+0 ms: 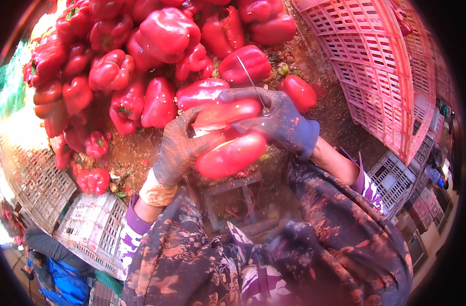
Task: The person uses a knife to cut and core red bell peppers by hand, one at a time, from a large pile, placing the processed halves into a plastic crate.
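A red bell pepper (233, 155), split open lengthwise so its pale inside shows, is held between my hands. My left hand (175, 149), in a stained glove, grips the pepper from the left, thumb near the split. From the other side my right hand (286, 120), in a dirty blue-purple glove, has its fingers on and in the opened pepper. It also holds a thin metal blade (248, 72) that points up and away from me; the blade's handle is hidden in the glove. Just beyond my fingers lie whole red peppers (202, 91).
A large heap of red bell peppers (168, 34) covers the far left surface. A pink plastic crate (370, 65) stands tilted at right. White crates (91, 225) stand at lower left, near a person in blue (68, 281). Below my hands is a grey frame-like crate edge (225, 187).
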